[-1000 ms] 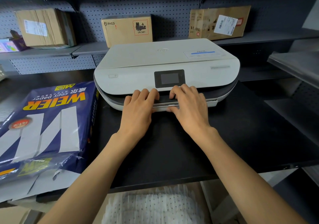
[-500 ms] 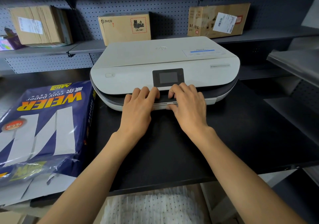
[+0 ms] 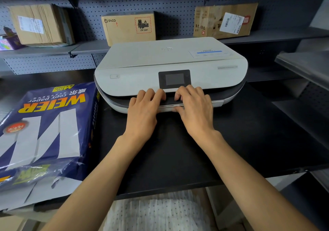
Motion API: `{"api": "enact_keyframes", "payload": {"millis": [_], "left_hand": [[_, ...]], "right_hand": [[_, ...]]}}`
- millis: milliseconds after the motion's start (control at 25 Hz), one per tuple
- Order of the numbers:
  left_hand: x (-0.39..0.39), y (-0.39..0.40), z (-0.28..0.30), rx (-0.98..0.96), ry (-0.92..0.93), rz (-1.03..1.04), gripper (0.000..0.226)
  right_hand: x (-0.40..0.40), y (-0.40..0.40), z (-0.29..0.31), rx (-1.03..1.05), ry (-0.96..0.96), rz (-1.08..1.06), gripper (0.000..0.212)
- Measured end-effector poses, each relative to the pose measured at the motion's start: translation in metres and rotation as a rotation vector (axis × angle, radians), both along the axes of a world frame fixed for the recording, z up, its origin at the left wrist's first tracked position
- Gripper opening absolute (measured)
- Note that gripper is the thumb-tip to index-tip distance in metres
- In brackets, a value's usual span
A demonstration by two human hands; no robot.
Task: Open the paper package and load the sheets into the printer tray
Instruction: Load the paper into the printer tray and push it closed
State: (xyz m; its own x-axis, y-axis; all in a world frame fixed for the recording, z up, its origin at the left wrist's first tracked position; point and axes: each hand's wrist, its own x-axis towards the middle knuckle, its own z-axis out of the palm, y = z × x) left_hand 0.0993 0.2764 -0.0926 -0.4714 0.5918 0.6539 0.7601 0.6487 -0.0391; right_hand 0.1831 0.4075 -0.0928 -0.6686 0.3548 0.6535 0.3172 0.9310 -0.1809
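Note:
A white printer (image 3: 169,65) with a small dark screen sits on a black shelf. Its paper tray (image 3: 218,104) is the pale strip along the lower front, under a dark slot. My left hand (image 3: 142,117) lies with straight fingers on the tray front and the dark slot, left of centre. My right hand (image 3: 195,113) has its fingers over the slot and its thumb under the tray's front edge, pinching it. A blue Weier copy paper package (image 3: 44,127) lies to the left of the printer; its near end is torn, with white paper showing.
The black shelf board (image 3: 249,141) reaches from the printer to a front edge near my body. Cardboard boxes (image 3: 128,28) stand on the grey shelf behind the printer. A grey shelf edge (image 3: 306,67) juts in at the right.
Both hands have stayed at the tray front with almost no motion. The view has shifted slightly.

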Motion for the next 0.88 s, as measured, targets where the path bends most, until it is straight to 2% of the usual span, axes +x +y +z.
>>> {"api": "enact_keyframes", "payload": {"millis": [320,480,680,880], "left_hand": [[-0.0033,-0.0004,-0.0018,-0.010,-0.007,0.006,0.048],[-0.0038,-0.0023,0.0002,0.037,-0.066,-0.014,0.030],[-0.0012,-0.0025,0.0002,0.078,-0.038,-0.040,0.017],[0.0024,-0.0069,0.0001,0.012,-0.040,-0.023,0.018]], "right_hand": [[0.0007,-0.0017,0.0001,0.039,-0.020,-0.013,0.035],[-0.0004,-0.0009,-0.0007,0.030,-0.010,-0.020,0.035],[0.0002,-0.0015,-0.0035,0.022,-0.013,-0.025,0.033],[0.0058,-0.0054,-0.0013,0.011,-0.044,-0.008,0.027]]}}
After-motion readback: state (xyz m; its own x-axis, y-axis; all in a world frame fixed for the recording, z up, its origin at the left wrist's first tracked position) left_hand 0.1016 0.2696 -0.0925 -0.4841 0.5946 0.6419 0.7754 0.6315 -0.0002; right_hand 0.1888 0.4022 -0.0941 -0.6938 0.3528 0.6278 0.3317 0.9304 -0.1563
